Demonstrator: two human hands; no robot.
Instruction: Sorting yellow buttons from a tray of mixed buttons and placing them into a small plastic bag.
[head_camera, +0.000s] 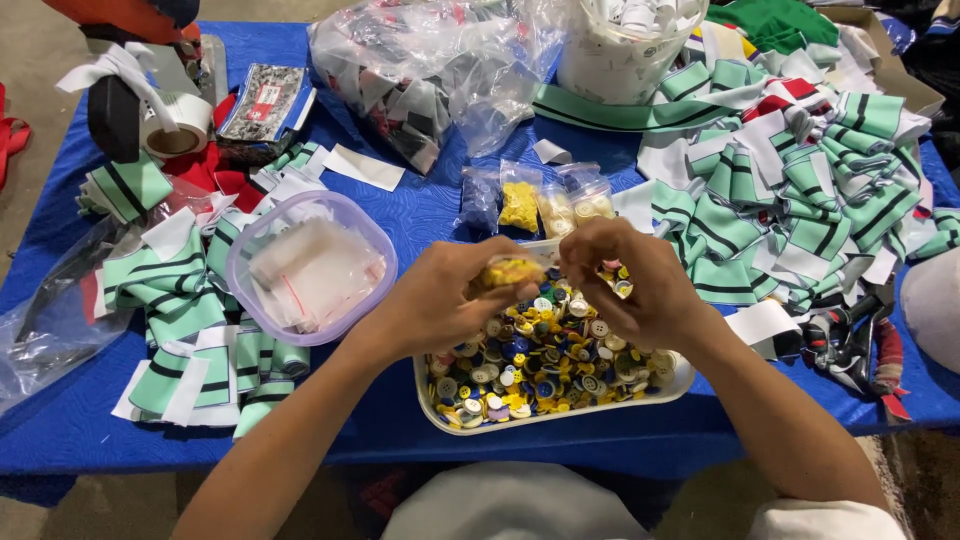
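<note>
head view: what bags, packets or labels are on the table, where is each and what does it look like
Small clear bags: three, behind the button tray, holding yellow and cream buttons.
Large clear plastic bag: top centre, crumpled, stuffed with fabric pieces.
Flat packet: top left, rectangular, black-and-white speckled with a red-and-white label.
Round clear tub: left of the left hand, lilac rim, holding small clear bags.
Small bag of yellow buttons: pinched between left hand and right hand.

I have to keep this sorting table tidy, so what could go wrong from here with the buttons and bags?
1. The white tray of mixed buttons sits at the near edge of the blue table; a nudge from either forearm might tip it off.
2. The left hand holds a small bag of yellow buttons above the tray while the right hand works at it; a slip could spill them back into the mix.
</note>
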